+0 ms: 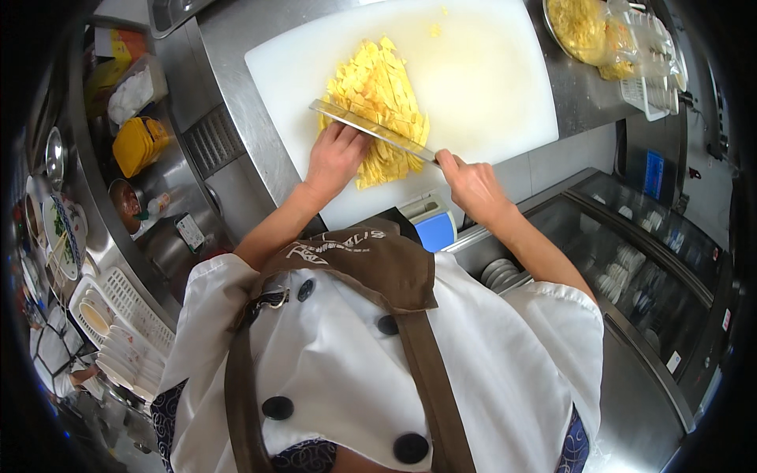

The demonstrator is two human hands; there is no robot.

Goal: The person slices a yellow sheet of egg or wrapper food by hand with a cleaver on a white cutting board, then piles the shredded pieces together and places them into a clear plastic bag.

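Note:
A white cutting board (485, 77) lies on the steel counter, bearing a heap of yellow strips and pieces of food (378, 88), whose exact kind I cannot tell. My right hand (473, 186) is closed around the handle end of a large knife (378, 131), whose blade stretches to the left across the heap. Just below the blade, my left hand (340, 155) rests on the left part of the heap with its fingers bent; the fingertips are partly hidden near the blade. A few yellow scraps (436, 29) lie towards the board's far edge.
A bowl of yellow food (571, 29) and plastic bags stand at the far right, beside white dishes in a basket (641, 100). Glass-topped refrigerated cabinets (639, 248) are at right. Shelves at left hold a yellow container (139, 145) and plate baskets (127, 295). A person (56, 349) works far left.

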